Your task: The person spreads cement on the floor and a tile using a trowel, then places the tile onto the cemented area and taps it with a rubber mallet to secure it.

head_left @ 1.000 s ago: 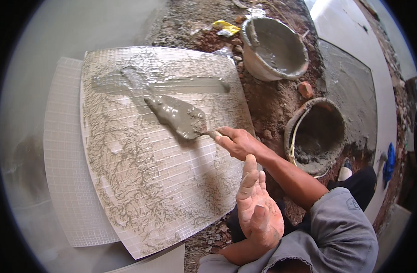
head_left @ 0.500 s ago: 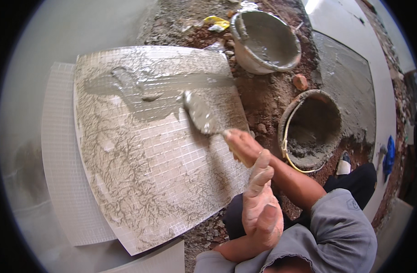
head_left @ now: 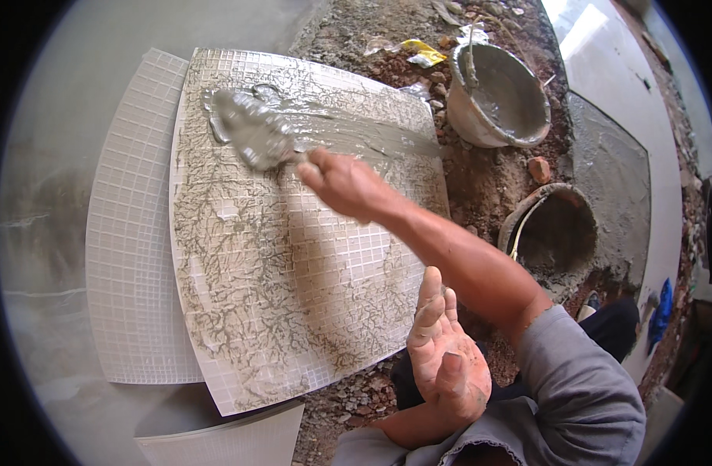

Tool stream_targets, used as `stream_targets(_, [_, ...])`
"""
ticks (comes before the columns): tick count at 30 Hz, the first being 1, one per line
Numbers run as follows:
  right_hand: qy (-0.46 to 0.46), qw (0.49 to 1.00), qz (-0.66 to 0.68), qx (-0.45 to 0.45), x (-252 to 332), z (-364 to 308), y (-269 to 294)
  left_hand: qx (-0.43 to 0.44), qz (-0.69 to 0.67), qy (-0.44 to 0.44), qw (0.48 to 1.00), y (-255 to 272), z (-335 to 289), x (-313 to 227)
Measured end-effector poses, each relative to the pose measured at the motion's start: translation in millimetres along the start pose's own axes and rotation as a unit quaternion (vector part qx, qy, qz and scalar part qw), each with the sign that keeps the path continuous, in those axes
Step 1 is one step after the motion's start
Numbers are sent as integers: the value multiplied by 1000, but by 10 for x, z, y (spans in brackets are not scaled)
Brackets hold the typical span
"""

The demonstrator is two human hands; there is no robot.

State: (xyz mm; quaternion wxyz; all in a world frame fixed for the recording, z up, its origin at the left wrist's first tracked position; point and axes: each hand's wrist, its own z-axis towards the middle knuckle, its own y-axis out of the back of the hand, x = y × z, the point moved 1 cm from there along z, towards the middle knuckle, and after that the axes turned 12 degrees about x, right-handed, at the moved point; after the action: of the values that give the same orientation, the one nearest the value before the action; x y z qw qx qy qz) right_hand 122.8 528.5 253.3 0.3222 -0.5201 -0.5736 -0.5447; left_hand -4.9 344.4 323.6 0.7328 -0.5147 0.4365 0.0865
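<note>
My right hand (head_left: 342, 184) is closed round the handle of a trowel (head_left: 255, 133), its blade coated in wet grey mortar and smeared by motion. The blade is over the upper left part of a large tile (head_left: 348, 272) lying with its gridded back up. Wet mortar (head_left: 356, 133) streaks across the tile's far part, and thin branching traces of it mark much of the rest. Close to my body, my left hand (head_left: 451, 365) is raised with its fingers stretched out and palm showing, dusty and holding nothing.
Another gridded tile (head_left: 135, 233) lies partly under the first, at the left. A third tile (head_left: 232, 435) shows below. To the right stand two mortar-caked buckets, a farther one (head_left: 458, 116) and a nearer one (head_left: 511, 225). Rubble and a brick lump (head_left: 539, 169) lie around. Beyond is spread mortar (head_left: 616, 171).
My right hand has swept the trowel left and away from me across the tile, its arm reaching farther out. My left hand stays raised. The whole view has shifted somewhat.
</note>
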Motion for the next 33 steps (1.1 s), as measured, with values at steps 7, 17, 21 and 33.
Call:
stream_targets(7, [-132,982,93,-95,-1271,-101,565,4,-21,18,1000,78,-11,-93])
stream_targets(17, [-171,933,290,-125,-1479,-388,385,56,-50,62,995,33,-108,-86])
stream_targets(21, [-50,973,223,41,-623,-90,206,67,-51,45,995,-26,-151,-98])
stream_targets(33, [-28,994,-102,30,-762,-1004,-529,168,-24,1,985,-75,-394,-132])
